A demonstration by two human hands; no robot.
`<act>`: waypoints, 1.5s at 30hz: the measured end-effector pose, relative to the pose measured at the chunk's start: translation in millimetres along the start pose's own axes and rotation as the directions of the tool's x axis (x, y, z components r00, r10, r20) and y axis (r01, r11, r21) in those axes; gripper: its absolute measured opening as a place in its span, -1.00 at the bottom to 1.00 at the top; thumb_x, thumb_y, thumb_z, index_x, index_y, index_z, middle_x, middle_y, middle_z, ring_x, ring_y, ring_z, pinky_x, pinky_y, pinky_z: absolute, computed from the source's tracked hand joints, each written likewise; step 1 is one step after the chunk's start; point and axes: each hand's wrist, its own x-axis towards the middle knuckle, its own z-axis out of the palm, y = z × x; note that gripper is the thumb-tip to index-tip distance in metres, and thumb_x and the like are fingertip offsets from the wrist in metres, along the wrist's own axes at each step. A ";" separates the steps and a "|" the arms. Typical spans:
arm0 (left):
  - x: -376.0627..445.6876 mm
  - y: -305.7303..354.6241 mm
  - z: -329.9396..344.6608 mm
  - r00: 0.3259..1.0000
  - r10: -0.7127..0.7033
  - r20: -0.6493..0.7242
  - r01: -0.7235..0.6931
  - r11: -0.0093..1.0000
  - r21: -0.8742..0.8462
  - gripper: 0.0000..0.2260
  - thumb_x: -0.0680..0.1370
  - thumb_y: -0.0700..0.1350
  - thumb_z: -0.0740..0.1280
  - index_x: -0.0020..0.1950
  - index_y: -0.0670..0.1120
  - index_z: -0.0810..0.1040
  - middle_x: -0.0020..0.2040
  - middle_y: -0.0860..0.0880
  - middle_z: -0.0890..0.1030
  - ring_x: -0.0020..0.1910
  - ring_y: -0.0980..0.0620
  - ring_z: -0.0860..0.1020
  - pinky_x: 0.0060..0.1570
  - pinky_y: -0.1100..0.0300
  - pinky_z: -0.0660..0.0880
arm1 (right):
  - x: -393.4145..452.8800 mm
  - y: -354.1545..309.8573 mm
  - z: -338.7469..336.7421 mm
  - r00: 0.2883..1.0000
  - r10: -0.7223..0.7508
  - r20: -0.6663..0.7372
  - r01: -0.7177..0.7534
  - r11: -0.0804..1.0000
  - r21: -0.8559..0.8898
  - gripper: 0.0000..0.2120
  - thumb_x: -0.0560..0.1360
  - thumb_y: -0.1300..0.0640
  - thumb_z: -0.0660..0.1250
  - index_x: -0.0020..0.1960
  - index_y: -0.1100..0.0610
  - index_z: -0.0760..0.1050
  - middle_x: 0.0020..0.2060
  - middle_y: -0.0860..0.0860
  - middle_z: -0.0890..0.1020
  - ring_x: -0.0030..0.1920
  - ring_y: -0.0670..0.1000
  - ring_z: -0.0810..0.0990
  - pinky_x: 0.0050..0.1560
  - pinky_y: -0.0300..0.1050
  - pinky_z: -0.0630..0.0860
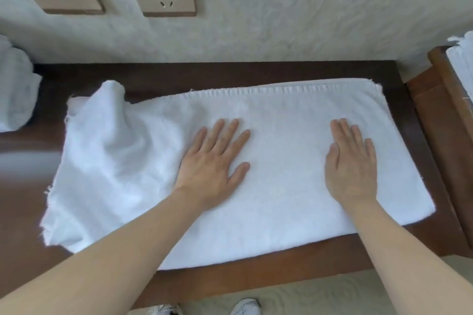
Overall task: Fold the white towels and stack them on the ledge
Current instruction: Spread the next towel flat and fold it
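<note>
We have the towel (281, 161) spread on the dark wooden ledge (230, 71), its long axis running left to right in front of us, and both hands lie flat on it with fingers straight, gripping nothing. Our right hand (350, 163) rests on the smooth right half, while our left hand (212, 169) sits near the middle, just beside the rumpled, humped-up left end. We judge the left hand is the nearer one to flatten that end before any fold across the long axis.
</note>
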 end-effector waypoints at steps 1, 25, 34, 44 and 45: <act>-18.0 -25.1 -2.5 0.999 -0.040 -0.018 0.040 0.999 0.026 -0.42 0.64 0.28 -0.19 0.64 0.13 -0.14 0.65 0.03 -0.11 0.62 -0.03 -0.12 0.57 -0.03 -0.14 | -0.1 -1.2 -0.4 1.000 0.005 0.001 -0.005 1.000 -0.012 -0.51 0.71 0.04 -0.10 0.63 0.03 0.06 0.61 -0.04 0.10 0.61 -0.01 0.01 0.59 0.10 -0.03; -58.1 -81.6 -8.5 0.989 -0.134 -0.059 0.130 0.989 -0.072 -0.48 0.68 0.06 -0.13 0.63 -0.03 0.08 0.64 -0.02 0.04 0.62 0.01 -0.11 0.57 0.01 -0.19 | -46.4 -262.6 28.8 0.987 -0.146 0.062 0.141 0.987 0.073 -0.46 0.68 -0.10 -0.08 0.62 0.02 0.13 0.61 0.05 0.12 0.62 0.15 -0.08 0.57 0.21 -0.03; -77.9 -189.2 -22.8 0.884 -0.467 -0.010 0.465 0.883 -0.060 -0.45 0.66 0.24 -0.20 0.63 0.14 -0.21 0.64 0.10 -0.19 0.60 0.02 -0.24 0.57 -0.12 -0.15 | -46.6 -259.9 30.6 0.983 -0.170 0.066 0.169 0.985 0.019 -0.39 0.62 -0.25 -0.06 0.63 -0.08 0.06 0.62 0.05 0.06 0.61 0.19 -0.08 0.55 0.29 -0.05; -49.5 -131.2 -13.1 0.974 -0.223 -0.041 0.218 0.971 -0.102 -0.42 0.66 0.27 -0.09 0.62 0.17 -0.20 0.64 0.06 -0.19 0.60 0.00 -0.26 0.58 -0.08 -0.16 | -44.4 -260.0 31.6 0.985 -0.163 0.058 0.164 0.986 -0.009 -0.36 0.60 -0.29 -0.03 0.62 -0.10 0.05 0.62 0.05 0.05 0.61 0.20 -0.06 0.54 0.33 -0.04; -54.5 -140.3 -12.3 0.960 -0.275 -0.044 0.270 0.957 -0.106 -0.42 0.65 0.29 -0.09 0.62 0.20 -0.20 0.65 0.08 -0.17 0.61 0.00 -0.23 0.58 -0.08 -0.15 | -44.1 -260.6 31.6 0.985 -0.163 0.063 0.164 0.986 -0.016 -0.36 0.59 -0.29 -0.03 0.63 -0.10 0.05 0.63 0.05 0.04 0.61 0.20 -0.07 0.54 0.33 -0.05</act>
